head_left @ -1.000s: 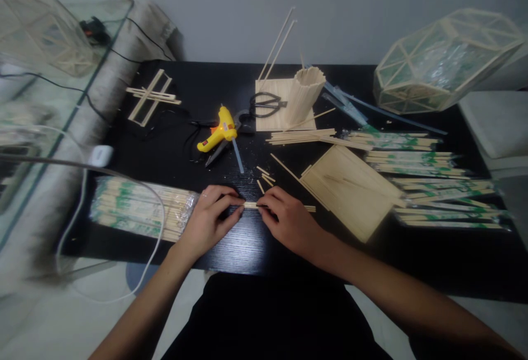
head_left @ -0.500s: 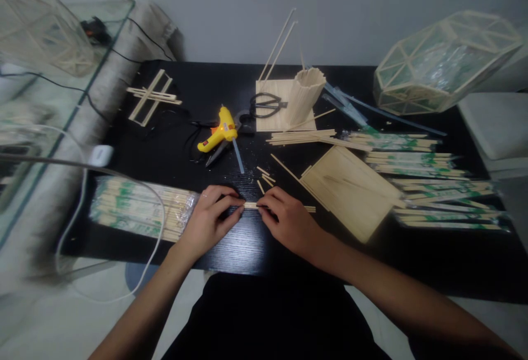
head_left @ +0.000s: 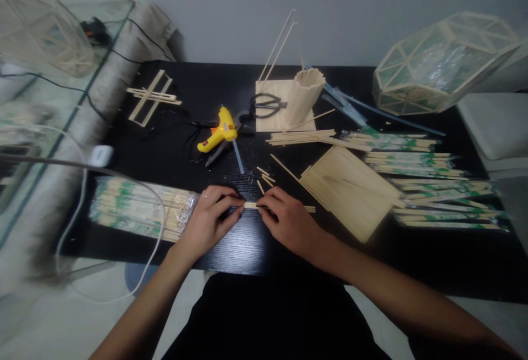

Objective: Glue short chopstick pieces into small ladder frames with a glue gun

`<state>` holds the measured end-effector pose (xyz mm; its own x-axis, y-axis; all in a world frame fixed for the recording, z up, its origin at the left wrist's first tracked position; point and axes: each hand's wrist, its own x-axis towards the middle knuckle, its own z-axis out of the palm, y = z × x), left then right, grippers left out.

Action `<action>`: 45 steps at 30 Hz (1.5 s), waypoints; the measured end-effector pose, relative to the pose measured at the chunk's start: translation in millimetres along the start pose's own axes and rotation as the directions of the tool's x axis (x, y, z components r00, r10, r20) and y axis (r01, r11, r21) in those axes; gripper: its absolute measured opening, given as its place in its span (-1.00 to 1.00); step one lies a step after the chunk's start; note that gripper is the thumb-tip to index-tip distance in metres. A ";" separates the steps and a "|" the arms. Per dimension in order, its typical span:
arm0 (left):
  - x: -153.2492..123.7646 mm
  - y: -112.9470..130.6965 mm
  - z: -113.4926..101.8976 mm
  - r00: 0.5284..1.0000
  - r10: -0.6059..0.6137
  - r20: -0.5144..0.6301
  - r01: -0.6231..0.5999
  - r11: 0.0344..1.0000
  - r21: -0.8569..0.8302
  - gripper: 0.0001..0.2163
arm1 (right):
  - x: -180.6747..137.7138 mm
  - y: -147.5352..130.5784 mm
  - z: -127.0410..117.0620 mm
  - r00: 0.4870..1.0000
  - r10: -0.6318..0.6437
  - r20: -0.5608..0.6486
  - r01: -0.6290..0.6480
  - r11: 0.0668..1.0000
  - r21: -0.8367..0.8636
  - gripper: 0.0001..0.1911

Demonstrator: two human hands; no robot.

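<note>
Both my hands rest near the front edge of the black table (head_left: pixel 231 244). My left hand (head_left: pixel 211 218) and my right hand (head_left: pixel 289 220) pinch the two ends of a few thin bamboo sticks (head_left: pixel 249 205) lying flat between them; the sticks' far end shows past my right hand. A few short stick offcuts (head_left: pixel 264 176) lie just beyond. A flat panel of glued sticks (head_left: pixel 350 189) lies to the right of my right hand.
A yellow glue gun (head_left: pixel 218 133) with its cord, black scissors (head_left: pixel 264 104) on a small stick panel and a stick cup (head_left: pixel 304 96) stand behind. Wrapped chopstick packs lie left (head_left: pixel 140 209) and right (head_left: pixel 429 184). A stick cross frame (head_left: pixel 152 96) and a faceted lantern (head_left: pixel 441 63) sit further back.
</note>
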<state>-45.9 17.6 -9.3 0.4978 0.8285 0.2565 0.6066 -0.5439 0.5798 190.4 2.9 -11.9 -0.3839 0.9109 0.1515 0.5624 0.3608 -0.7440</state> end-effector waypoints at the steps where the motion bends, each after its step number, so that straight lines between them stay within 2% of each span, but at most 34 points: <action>1: -0.3 -0.3 0.1 1.000 -0.003 0.004 0.003 1.000 0.000 -0.90 | 0.1 -0.1 0.1 1.000 -0.002 0.000 0.002 1.000 -0.004 -0.87; 45: 1.5 -2.2 3.9 1.000 0.022 -0.011 -0.022 0.999 0.045 -0.92 | 1.4 -0.4 1.3 1.000 0.004 0.003 -0.004 1.000 0.004 -0.86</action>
<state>-44.0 19.5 -13.2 0.5041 0.8177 0.2779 0.6231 -0.5672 0.5386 188.6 3.7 -12.3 -0.3838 0.9117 0.1465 0.5610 0.3562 -0.7472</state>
